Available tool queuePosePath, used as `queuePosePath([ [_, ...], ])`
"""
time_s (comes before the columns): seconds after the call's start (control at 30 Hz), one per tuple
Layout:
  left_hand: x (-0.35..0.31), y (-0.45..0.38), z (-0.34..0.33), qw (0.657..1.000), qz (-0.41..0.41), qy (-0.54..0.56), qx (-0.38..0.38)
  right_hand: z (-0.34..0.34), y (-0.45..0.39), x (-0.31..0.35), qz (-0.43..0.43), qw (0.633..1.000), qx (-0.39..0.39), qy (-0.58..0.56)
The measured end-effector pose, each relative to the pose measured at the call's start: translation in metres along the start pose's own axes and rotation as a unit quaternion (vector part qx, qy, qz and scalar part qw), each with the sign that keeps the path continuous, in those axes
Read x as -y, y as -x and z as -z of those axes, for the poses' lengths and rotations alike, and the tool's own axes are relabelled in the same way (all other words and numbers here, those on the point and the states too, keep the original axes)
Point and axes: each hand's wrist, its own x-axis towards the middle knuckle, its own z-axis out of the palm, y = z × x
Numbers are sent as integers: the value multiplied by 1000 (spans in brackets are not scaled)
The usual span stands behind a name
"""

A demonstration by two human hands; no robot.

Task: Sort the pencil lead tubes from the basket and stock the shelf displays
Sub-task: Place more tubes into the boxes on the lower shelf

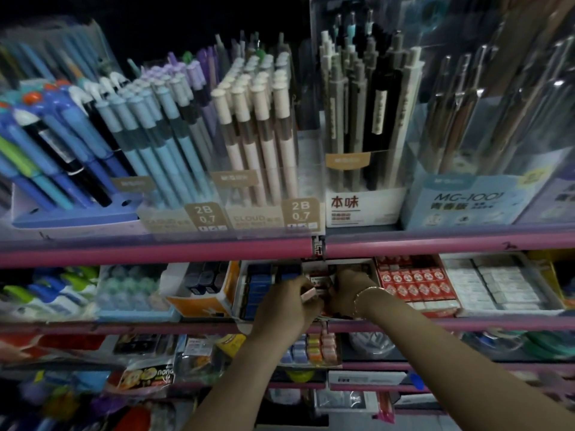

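- The right hand [348,290] covers most of the display box [339,264] beneath it, hiding its contents.
- A pink item [308,295] held in the left hand [287,301] is largely hidden by fingers; its type cannot be told.
- Packets [146,376] below the hands are blurred, with their labels unreadable.
- Both forearms are cut off by the bottom edge.

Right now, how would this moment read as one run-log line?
stage: stocking second shelf | left hand: pinches pink tube | right hand: inside display box, grip unclear | basket: not in view
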Motion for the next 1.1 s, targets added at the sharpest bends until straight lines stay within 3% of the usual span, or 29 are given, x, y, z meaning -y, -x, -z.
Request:
queuePosePath([
  [0.1,-3,1,4,996,17,77,28,9,3,-3,6,999,-5,-43],
  [0.17,-5,5,10,985,38,165,34,23,9,-9,-2,990,-8,-144],
  [0.3,-9,12,17,932,112,345,27,43,39,-19,-31,898,53,-437],
  [0.47,-24,17,26,878,109,465,25,41,62,-19,50,842,76,-531],
  [0.6,-33,15,23,854,159,494,-25,30,66,-14,92,845,67,-522],
  [0.7,-35,15,19,854,183,485,-46,26,59,-15,63,856,17,-513],
  [0.83,-36,16,21,836,146,529,-14,32,55,-26,25,849,0,-528],
  [0.93,-38,16,24,855,131,500,40,35,53,-32,11,839,-36,-543],
  [1.03,-39,16,22,873,137,454,116,35,51,-31,7,803,-61,-593],
  [1.1,-39,14,18,878,142,442,118,34,48,-30,-5,777,-68,-625],
])
